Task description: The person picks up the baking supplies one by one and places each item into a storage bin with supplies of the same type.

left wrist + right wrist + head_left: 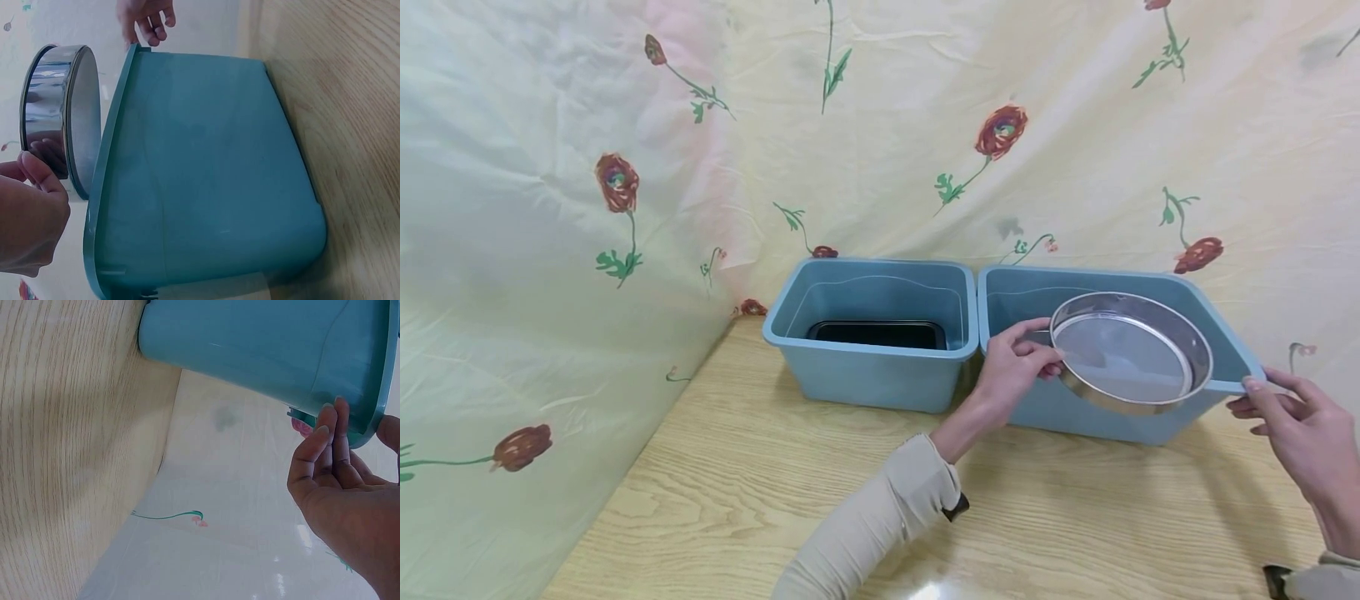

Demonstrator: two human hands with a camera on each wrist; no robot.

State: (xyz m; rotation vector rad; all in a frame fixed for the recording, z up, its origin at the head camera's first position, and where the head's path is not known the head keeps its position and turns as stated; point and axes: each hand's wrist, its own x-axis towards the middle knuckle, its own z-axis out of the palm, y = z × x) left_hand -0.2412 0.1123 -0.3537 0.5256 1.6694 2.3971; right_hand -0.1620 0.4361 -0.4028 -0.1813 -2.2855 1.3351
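Note:
A round metal sieve (1123, 354) with a shiny rim and fine mesh hangs tilted over the front of the right blue bin (1075, 417). My left hand (1015, 367) pinches the sieve by its left edge, thumb on the near side; the left wrist view shows that hand (31, 212) against the sieve's metal wall (47, 106). At the bin's front right corner, my right hand (1303, 425) grips the rim. In the right wrist view, the right hand's (340, 481) fingers lie under the rim with the thumb on the other side. The bin's floor is hidden.
A second blue bin (872, 375) stands just left of the first, with a black rectangular object (880, 334) inside. Both rest on a wood-grain table (737, 483). Flower-patterned cloth (880, 150) hangs behind and at the left.

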